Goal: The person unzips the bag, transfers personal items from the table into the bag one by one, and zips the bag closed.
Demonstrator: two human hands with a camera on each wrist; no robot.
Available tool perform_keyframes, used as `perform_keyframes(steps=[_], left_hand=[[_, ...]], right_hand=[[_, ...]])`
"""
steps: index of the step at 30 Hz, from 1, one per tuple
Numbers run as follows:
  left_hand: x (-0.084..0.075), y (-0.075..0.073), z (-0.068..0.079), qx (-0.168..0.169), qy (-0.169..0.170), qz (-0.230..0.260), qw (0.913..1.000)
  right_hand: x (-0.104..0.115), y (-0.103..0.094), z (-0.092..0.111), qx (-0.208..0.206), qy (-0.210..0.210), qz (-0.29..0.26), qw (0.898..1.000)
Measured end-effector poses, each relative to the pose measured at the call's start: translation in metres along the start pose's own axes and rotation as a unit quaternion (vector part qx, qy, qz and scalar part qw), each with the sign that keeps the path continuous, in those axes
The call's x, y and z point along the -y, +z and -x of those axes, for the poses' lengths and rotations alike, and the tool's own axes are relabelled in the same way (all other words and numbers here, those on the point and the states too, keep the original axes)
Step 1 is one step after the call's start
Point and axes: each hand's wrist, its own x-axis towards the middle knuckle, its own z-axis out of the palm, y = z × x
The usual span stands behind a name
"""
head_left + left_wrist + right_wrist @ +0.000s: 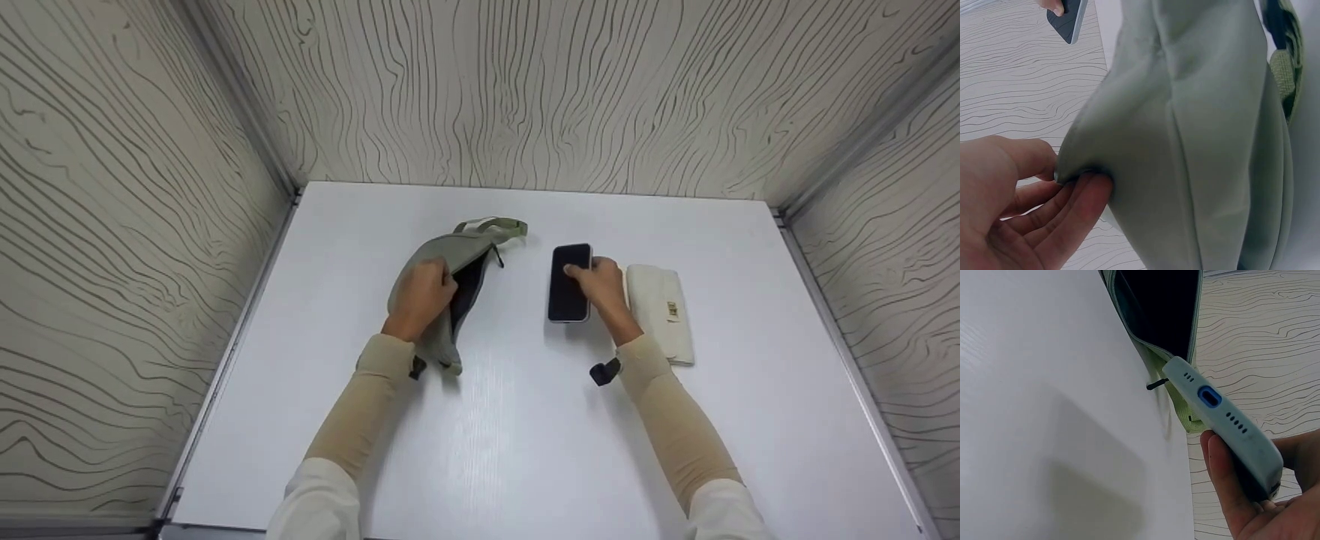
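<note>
A grey-green waist bag (427, 259) lies left of centre on the white table, its zip opening facing right and gaping onto a dark inside. My left hand (425, 295) pinches the edge of that opening; in the left wrist view the thumb and fingers (1086, 197) grip the fabric lip. Right of the bag, my right hand (601, 286) holds a smartphone (568, 289) in a pale case, thumb across its black screen. The phone is above the table, casting a shadow. In the right wrist view, the phone's port end (1224, 413) faces the camera.
A cream wallet (660, 319) with a gold clasp lies just right of my right hand. The bag's strap (502, 225) curls at its far end, and a black zip pull (1157, 384) hangs from the opening. Wood-grain patterned panels (487, 90) enclose the white table (480, 450).
</note>
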Motion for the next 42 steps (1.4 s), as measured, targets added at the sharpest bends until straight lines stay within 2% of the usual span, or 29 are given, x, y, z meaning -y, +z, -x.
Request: perform_keyframes(steps=[8,14,19,42], left_hand=[[0.001,0.0,0.001,0.0,-0.003,-0.006,1.0],[0.0,0.0,0.0,-0.007,0.009,-0.01,0.9999],[0.0,0.001,0.0,-0.011,0.012,-0.008,0.9998],[0.0,0.001,-0.001,0.002,0.016,-0.004,0.9999]], right_hand=[[0.004,0.001,0.002,0.002,-0.004,-0.009,1.0],[0.006,0.004,0.002,0.005,-0.012,-0.015,1.0],[0.008,0.006,0.002,0.007,-0.003,-0.019,1.0],[0.014,0.021,0.003,0.009,-0.003,-0.036,0.999]])
